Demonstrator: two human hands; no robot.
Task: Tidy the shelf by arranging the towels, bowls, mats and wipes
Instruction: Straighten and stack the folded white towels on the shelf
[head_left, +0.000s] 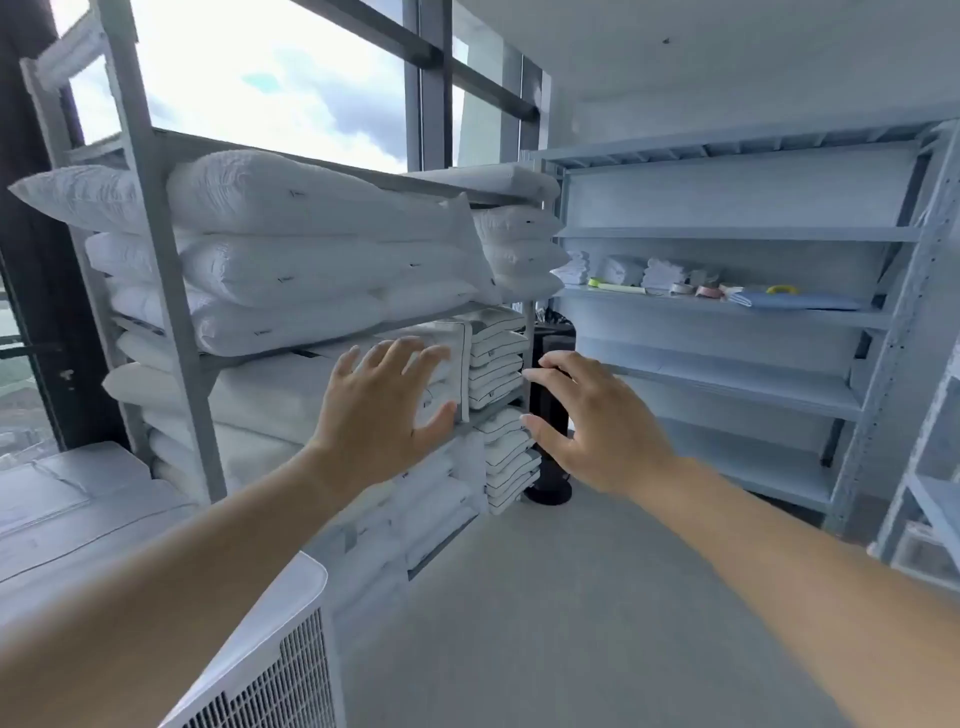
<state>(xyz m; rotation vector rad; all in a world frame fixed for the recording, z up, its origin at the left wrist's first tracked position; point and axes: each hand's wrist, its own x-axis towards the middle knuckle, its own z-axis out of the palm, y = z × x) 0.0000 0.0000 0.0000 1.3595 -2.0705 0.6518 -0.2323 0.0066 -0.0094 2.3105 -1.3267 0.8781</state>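
At the left, a grey metal rack (156, 291) holds plump white pillows (291, 208) laid flat in stacks, likely so they stay put. Both hands hang in mid-air with fingers spread and grip nothing, the left hand (384, 410) before that rack and the right hand (597, 421) beside it, seemingly free for a first pick-up. The task's things lie well apart, on the middle board of the pale blue-grey metal shelf unit (727, 234) at the right: folded white towels (660, 273) behind, a flat blue mat (795, 301) in front.

The single head-worn camera looks forward, close beside the pillow rack (161, 260), facing the far shelf (727, 234).
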